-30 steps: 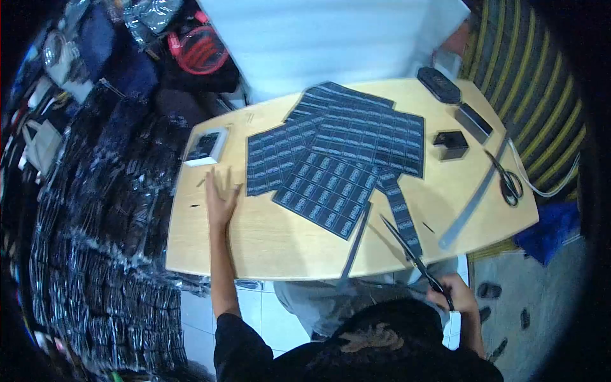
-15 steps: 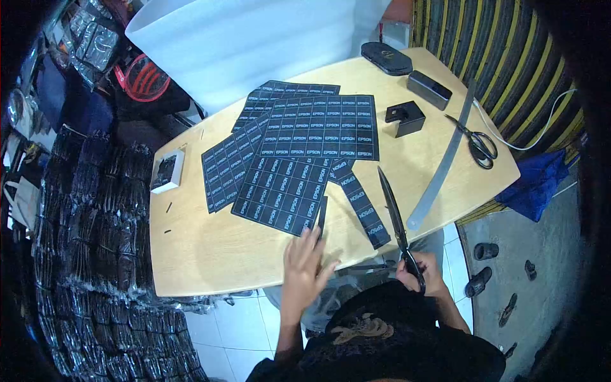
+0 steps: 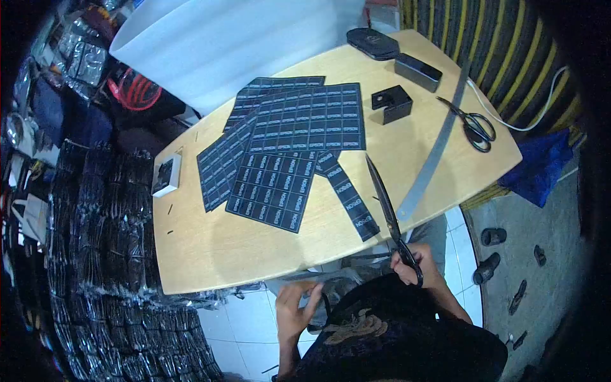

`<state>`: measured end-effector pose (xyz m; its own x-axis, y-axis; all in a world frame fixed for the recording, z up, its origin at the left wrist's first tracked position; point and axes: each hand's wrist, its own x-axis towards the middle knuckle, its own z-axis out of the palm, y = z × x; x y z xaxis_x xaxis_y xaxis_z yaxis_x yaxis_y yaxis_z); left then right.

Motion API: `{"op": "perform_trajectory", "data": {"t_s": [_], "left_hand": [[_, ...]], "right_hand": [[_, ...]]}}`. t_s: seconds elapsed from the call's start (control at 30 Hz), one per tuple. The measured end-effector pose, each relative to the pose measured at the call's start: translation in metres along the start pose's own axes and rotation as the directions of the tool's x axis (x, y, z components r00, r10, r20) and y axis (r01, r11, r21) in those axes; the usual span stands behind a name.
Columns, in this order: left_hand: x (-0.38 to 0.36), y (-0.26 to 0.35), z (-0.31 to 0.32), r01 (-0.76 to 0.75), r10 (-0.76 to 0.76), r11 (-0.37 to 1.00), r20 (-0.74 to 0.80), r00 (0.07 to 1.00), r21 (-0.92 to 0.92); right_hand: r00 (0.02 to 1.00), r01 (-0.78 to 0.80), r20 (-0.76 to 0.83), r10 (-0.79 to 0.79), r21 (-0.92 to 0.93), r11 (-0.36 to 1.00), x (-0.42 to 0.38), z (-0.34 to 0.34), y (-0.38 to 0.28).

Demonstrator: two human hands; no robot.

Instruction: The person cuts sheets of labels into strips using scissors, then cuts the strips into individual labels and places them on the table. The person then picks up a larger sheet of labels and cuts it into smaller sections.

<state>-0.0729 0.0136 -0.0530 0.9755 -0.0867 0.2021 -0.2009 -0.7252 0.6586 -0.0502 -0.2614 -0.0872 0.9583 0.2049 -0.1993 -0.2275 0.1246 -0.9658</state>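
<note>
My right hand [image 3: 417,267] grips the handles of large black scissors [image 3: 384,202]; their blades point up over the near edge of the wooden table [image 3: 223,248]. My left hand [image 3: 296,309] is below the table edge, over my lap, closed on what looks like a narrow dark strip [image 3: 337,267]. Sheets of black labels printed "EPSON" [image 3: 286,140] overlap in the middle of the table. One cut strip of labels [image 3: 349,194] lies just left of the scissor blades.
A metal ruler [image 3: 433,153], a second pair of scissors [image 3: 474,127], a black block [image 3: 391,105] and two dark cases [image 3: 394,56] lie at the right. A small white box [image 3: 167,175] sits at the left edge. Bundled black packets [image 3: 95,254] fill the floor at left.
My left hand went from the table's left side to a narrow strip near the front edge, then dropped below the edge with it. The scissors swung upright over the table.
</note>
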Motion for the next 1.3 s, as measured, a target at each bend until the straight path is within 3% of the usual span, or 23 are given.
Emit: {"op": "perform_trajectory", "data": {"t_s": [0.07,0.13,0.2,0.27,0.37,0.5,0.57,0.67,0.7,0.8,0.87,0.93,1.0,1.1,1.3], "left_hand": [[0.035,0.020,0.018,-0.170,0.170,0.985,0.016,0.985,-0.002],[0.066,0.038,0.034,-0.342,0.338,0.940,0.138,0.931,0.003],[0.086,0.044,0.053,-0.352,0.354,0.935,0.205,0.912,-0.049],[0.095,0.041,0.066,-0.446,0.397,0.890,0.328,0.857,0.089],[0.092,0.040,0.064,-0.435,0.410,0.900,0.295,0.863,0.020],[0.080,0.035,0.058,-0.374,0.369,0.927,0.202,0.907,-0.014],[0.074,0.030,0.058,-0.355,0.351,0.935,0.118,0.929,0.018],[0.066,0.030,0.060,-0.280,0.282,0.958,0.033,0.959,-0.056],[0.064,0.032,0.059,-0.281,0.283,0.956,0.008,0.959,-0.082],[0.060,0.043,0.060,-0.329,0.323,0.933,-0.063,0.944,-0.146],[0.059,0.052,0.058,-0.345,0.342,0.925,-0.050,0.939,-0.158],[0.058,0.062,0.057,-0.347,0.327,0.920,-0.132,0.936,-0.184],[0.054,0.059,0.060,-0.380,0.350,0.898,-0.165,0.922,-0.220],[0.052,0.060,0.061,-0.408,0.369,0.881,-0.190,0.910,-0.240],[0.049,0.053,0.054,-0.475,0.446,0.849,-0.170,0.879,-0.230]], "right_hand": [[0.998,0.057,-0.012,-0.057,0.001,0.998,-0.001,0.002,-0.002],[0.997,0.074,-0.041,-0.068,0.147,0.986,-0.004,0.004,-0.003],[0.992,0.119,-0.059,-0.109,0.198,0.973,-0.005,0.003,0.000],[0.995,0.081,-0.072,-0.069,0.177,0.981,-0.008,0.001,0.001],[0.987,0.137,-0.093,-0.134,0.027,0.990,-0.011,-0.002,-0.001],[0.995,0.045,-0.090,-0.046,-0.013,0.999,-0.007,-0.001,-0.002],[0.979,0.173,-0.074,-0.189,-0.185,0.967,-0.001,0.003,-0.002],[0.995,0.088,-0.037,-0.097,-0.193,0.977,0.003,0.011,-0.006],[0.996,0.085,-0.030,-0.087,-0.070,0.994,0.006,0.016,-0.002],[0.978,0.178,-0.120,-0.170,0.057,0.982,0.016,0.034,-0.002],[0.985,0.138,-0.114,-0.132,0.045,0.989,0.019,0.033,-0.004],[0.969,0.193,-0.159,-0.186,0.027,0.981,0.026,0.038,-0.014],[0.959,0.251,-0.141,-0.246,0.021,0.968,0.032,0.039,-0.017],[0.985,0.136,-0.121,-0.125,0.090,0.987,0.031,0.036,-0.026],[0.977,0.202,0.061,-0.203,0.022,0.979,0.034,0.029,-0.028]]}}
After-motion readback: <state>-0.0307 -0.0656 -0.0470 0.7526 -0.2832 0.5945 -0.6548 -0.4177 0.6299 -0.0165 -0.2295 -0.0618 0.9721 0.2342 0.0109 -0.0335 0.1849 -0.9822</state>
